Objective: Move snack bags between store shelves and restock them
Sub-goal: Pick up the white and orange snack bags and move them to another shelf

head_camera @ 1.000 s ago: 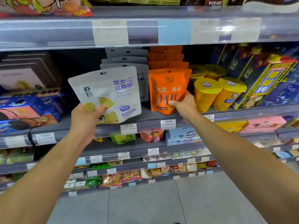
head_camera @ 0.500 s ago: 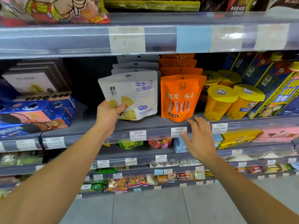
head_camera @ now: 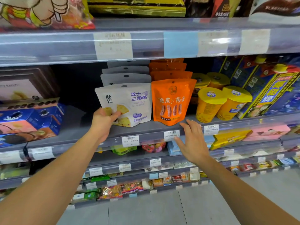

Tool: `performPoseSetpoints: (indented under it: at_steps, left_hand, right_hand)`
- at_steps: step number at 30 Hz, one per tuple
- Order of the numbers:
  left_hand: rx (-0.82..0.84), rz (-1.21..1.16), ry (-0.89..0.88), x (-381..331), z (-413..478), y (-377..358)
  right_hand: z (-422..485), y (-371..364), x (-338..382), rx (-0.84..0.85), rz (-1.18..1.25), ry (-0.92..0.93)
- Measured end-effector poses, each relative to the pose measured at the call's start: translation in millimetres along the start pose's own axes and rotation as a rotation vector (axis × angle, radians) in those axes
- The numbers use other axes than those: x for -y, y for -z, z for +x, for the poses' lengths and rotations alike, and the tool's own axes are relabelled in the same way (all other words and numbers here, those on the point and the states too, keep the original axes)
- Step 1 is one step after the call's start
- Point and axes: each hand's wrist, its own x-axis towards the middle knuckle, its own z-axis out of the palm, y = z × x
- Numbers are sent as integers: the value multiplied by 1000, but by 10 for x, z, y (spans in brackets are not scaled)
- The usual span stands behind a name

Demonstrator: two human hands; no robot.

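1. Head view shows the left hand (head_camera: 103, 122) with its grip closed on the lower left corner of the white snack bag (head_camera: 128, 104), which stands at the front of its row on the middle shelf (head_camera: 146, 132), base apparently on the shelf floor; the right hand (head_camera: 193, 140) is released, fingers spread, holding nothing, just below the shelf lip.
2. Risk: the bag leans a little to the left, so if the left grip lets go before the base sits flat it may tip forward off the edge (the pouch looks light and soft); a hard push could also topple the white bags (head_camera: 125, 77) queued behind it.
3. Risk: the orange snack bag (head_camera: 172, 101) stands right beside, edges about touching; sliding the white one sideways could knock it askew, and the free hand is near enough to brush it too.
4. Around: yellow cups (head_camera: 211, 104) sit to the right of the orange row, blue boxes (head_camera: 30, 119) well to the left across a bare gap; the upper shelf rail (head_camera: 65, 46) overhangs, limiting room above.
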Motion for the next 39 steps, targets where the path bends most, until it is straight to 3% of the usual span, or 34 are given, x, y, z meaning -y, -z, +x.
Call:
performPoseSetpoints:
  at_steps: [6, 14, 21, 27, 39]
  left_hand:
    - [46, 48, -14, -30, -14, 35]
    - [-53, 168, 44, -67, -107, 182]
    - [-26, 457, 72, -320, -445, 321]
    - [141, 750, -136, -830, -869, 194]
    - [113, 750, -348, -2026, -1738, 235]
  right_hand:
    - [2, 15, 19, 17, 9, -21]
    - [-26, 145, 143, 36, 51, -95]
    - [-127, 488, 422, -42, 44, -20]
    - [-196, 935, 833, -162, 42, 76]
    - [-569, 1993, 1584, -304, 89, 204]
